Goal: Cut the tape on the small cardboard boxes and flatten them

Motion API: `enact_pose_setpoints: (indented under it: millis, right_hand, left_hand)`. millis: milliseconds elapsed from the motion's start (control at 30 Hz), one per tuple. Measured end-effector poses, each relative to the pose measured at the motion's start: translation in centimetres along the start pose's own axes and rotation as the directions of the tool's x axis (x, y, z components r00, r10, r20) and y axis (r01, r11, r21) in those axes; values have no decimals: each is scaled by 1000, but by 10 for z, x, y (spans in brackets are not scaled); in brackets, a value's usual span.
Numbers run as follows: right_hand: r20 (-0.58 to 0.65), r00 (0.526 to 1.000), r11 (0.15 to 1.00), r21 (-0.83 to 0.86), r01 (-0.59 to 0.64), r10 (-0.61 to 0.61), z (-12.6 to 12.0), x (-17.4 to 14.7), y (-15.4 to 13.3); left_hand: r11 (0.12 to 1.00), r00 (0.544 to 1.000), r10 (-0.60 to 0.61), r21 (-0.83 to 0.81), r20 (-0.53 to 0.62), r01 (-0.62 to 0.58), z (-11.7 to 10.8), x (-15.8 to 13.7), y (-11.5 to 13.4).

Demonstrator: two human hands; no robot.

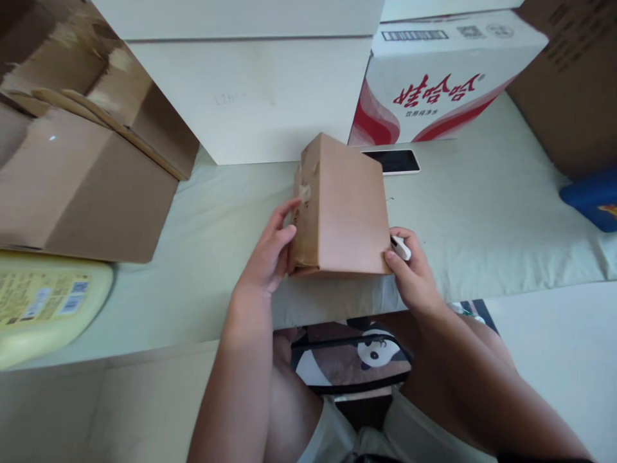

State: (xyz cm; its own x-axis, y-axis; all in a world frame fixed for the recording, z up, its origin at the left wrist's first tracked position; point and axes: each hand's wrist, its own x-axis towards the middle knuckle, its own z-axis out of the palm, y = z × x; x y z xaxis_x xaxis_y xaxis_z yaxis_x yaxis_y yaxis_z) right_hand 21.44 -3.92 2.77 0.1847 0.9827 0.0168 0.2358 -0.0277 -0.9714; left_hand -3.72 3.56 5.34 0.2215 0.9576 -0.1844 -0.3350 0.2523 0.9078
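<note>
A small brown cardboard box [351, 206] stands tilted on the pale green cloth, its taped left side [308, 212] turned partly towards me. My left hand [272, 251] grips that side, with thumb and fingers against the cardboard near a strip of worn tape. At the lower right corner, my right hand [409, 267] steadies the box with thumb and fingertips. Tucked in the same hand is a small white box cutter [401, 248] with a dark end; its blade cannot be made out. Behind the box lies a phone [398, 161], partly covered by it.
Large white boxes [250, 96] and a red-and-white water carton [434, 83] stand at the back. Open brown cartons [106, 186] and a yellow jug [53, 302] are on the left. A blue object [590, 199] sits at the right edge. The cloth's front edge runs above my knees.
</note>
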Motion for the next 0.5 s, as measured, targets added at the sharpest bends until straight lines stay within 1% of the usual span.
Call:
enact_pose_setpoints:
  millis: [67,100,167,233,300,400,500]
  right_hand:
    - [30,999,998,55,-18,16,4,-1,-2]
    - [50,999,996,83,-18,14,6,-1,-2]
    - [104,994,991,127,-32,18,10,-3,-2]
    - [148,988,986,151,-66,43,14,-5,0]
    - [144,988,986,148,-77,56,16,-6,2]
    - [86,996,991,128,-36,25,17,-5,5]
    - [75,997,994,109,-14,6,17,-3,8]
  left_hand:
    - [994,993,55,-88,-105,-65,3,-1,2]
    - [989,992,44,-137,-118,-60,5,-2,3]
    - [977,998,-19,-213,-53,8,12,-6,5]
    - [971,998,-55,-231,35,62,19,-10,4]
    - [971,994,-70,-225,80,87,20,-13,-2]
    - [974,984,-114,-181,134,138,10,-14,-15]
    - [983,974,-167,-48,151,176,-3,-15,-21]
